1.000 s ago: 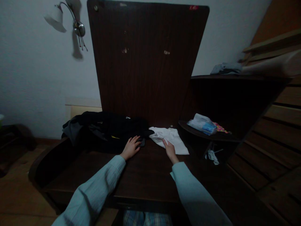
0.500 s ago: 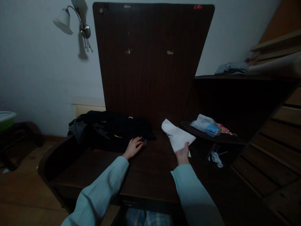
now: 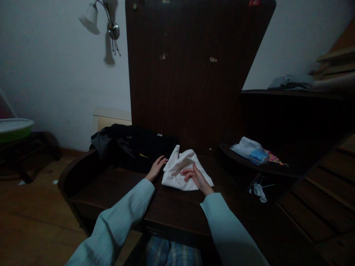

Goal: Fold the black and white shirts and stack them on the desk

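A white cloth [image 3: 177,168] lies crumpled on the dark wooden desk [image 3: 172,207] in front of me. My right hand [image 3: 195,177] rests on top of it, fingers curled loosely over the fabric. My left hand [image 3: 156,168] lies at the cloth's left edge, fingers stretched out, between it and a heap of black clothing [image 3: 135,146] on the desk's back left.
A tall dark board [image 3: 194,70] stands upright behind the desk. A side shelf [image 3: 249,160] on the right holds a plastic packet [image 3: 249,149]. A wall lamp [image 3: 101,20] hangs upper left. A green basin [image 3: 13,127] sits at far left. Wooden slats fill the right side.
My right hand lifted the white cloth off the desk's right side, carried it left and set it down in the middle. My left hand stayed near the black clothing. The view shifted left.
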The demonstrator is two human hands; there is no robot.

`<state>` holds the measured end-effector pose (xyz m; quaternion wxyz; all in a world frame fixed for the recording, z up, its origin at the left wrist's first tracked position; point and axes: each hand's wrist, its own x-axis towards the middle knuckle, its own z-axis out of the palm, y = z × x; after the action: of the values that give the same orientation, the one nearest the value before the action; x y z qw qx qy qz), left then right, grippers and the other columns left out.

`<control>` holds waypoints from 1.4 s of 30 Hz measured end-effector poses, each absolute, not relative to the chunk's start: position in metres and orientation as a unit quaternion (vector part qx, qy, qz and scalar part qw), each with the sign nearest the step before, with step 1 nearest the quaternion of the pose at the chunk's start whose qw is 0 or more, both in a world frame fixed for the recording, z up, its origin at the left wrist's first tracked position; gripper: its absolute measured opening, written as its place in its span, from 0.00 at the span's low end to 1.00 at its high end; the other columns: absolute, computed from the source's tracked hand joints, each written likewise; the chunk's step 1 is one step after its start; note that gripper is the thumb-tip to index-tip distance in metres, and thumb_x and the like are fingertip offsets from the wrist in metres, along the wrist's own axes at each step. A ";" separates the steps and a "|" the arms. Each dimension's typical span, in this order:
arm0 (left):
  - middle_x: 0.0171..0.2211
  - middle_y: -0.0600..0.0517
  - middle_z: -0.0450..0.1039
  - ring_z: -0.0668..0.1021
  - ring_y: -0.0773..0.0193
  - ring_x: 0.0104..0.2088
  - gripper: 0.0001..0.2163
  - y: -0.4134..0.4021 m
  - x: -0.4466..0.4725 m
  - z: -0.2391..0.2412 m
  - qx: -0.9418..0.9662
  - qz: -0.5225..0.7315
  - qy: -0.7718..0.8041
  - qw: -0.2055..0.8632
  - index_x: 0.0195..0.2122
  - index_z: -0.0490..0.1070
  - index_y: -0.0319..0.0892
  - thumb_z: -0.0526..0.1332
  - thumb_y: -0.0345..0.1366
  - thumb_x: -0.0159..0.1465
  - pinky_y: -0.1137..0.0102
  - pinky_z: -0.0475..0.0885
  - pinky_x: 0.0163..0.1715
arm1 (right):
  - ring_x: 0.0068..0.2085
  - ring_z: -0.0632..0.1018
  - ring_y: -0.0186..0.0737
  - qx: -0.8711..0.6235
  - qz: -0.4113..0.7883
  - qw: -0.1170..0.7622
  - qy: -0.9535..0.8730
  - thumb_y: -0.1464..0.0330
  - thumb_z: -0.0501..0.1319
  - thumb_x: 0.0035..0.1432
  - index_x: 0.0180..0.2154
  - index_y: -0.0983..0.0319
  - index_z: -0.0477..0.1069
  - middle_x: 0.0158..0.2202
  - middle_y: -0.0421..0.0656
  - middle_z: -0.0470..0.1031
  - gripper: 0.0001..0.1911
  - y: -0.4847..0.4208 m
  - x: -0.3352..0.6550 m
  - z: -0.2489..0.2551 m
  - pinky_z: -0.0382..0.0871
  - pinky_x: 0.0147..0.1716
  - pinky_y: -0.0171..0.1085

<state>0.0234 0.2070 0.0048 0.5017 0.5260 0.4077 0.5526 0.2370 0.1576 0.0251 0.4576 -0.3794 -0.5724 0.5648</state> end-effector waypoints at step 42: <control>0.52 0.46 0.66 0.64 0.55 0.54 0.06 0.178 0.043 0.023 0.700 0.511 0.303 0.397 0.23 0.70 0.41 0.58 0.35 0.54 0.61 0.53 0.55 | 0.43 0.74 0.39 -0.393 0.424 0.778 -0.245 0.53 0.54 0.50 0.38 0.59 0.65 0.42 0.44 0.73 0.19 0.176 0.273 0.023 0.65 0.45 0.42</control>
<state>0.0431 0.1779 0.0231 0.3970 0.6998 0.3026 0.5110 0.2729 0.1757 0.0226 0.7781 -0.3930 -0.2452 0.4242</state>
